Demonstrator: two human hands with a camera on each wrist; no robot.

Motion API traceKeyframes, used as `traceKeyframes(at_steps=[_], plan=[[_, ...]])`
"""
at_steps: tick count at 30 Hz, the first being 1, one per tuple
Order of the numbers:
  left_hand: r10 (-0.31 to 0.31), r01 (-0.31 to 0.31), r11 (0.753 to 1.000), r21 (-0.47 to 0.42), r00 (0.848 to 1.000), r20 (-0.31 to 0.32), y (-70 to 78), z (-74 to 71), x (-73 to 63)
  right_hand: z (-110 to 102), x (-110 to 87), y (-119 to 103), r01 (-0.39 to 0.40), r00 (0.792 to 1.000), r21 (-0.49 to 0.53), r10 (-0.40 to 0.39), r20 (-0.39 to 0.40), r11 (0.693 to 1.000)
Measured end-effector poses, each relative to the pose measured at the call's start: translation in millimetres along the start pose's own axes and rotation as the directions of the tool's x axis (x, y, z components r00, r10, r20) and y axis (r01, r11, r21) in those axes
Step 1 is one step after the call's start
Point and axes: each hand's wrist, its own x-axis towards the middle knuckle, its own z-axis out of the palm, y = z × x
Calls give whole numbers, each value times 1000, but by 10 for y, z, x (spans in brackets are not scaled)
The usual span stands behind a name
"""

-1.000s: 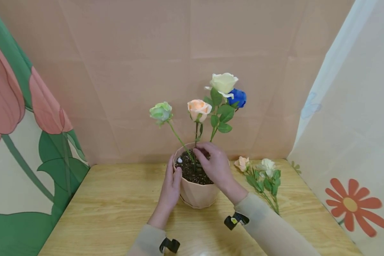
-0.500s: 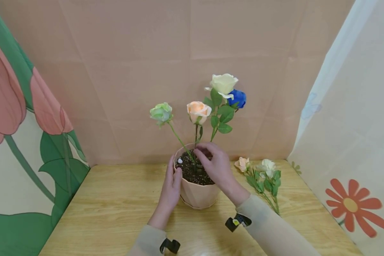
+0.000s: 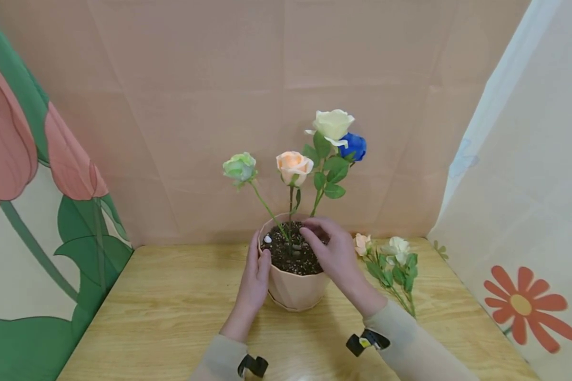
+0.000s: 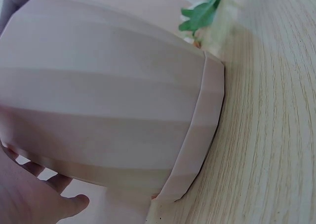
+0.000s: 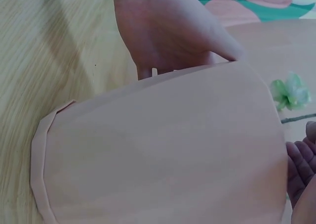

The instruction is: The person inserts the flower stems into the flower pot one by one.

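Upright on a pale wood-grain counter (image 3: 162,307), toward the far side, a pale pink faceted flowerpot (image 3: 293,291) filled with dark, speckled soil (image 3: 286,263). Cupped round the left side of the pot: left hand (image 3: 255,270), partly open, with thumb at the rim on the near side and fingers along the outer wall. Over the right part of the soil: right hand (image 3: 336,248), loosely curved and partly open, with a small gap between thumb and forefinger and nothing visible in hold. Just left of those fingertips, the dark, nearly upright stem of a peach rose (image 3: 294,168), planted near the middle of the pot. Leaning left from almost the same spot, a pale green rose (image 3: 240,168) on a thin stem. At the far right of the pot, tallest of all, a cream-white rose (image 3: 333,124) with broad green leaves, and partly behind it a deep blue rose (image 3: 355,147). On the soil by the left rim, a small white pebble (image 3: 268,239). Lying on the counter to the right, well apart from the left hand, a small peach flower (image 3: 363,244) and a creamy white flower (image 3: 397,250), leafy stems pointing nearer.
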Motion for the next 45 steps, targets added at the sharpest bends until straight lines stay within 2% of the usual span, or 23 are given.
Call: traceKeyframes(at_steps=[10,20,26,37,45], plan=[[-33,33,999,4,999,-7,-7,5,-8,-419,-174,138,-93,996,-63,93,-2,994],[-41,41,999,17,999,2,6,-24,14,-822,-277,416,-89,995,-162,80,-62,983],[-32,32,999,16,999,7,20,-32,18,-1034,-345,566,-139,989,-220,125,-76,966],[-36,36,999,3,999,8,22,-30,36,-1343,-525,853,-199,978,-329,209,-7,923],[-31,32,999,-11,999,30,20,-20,13,-1482,-727,1066,-249,956,-387,290,51,888]])
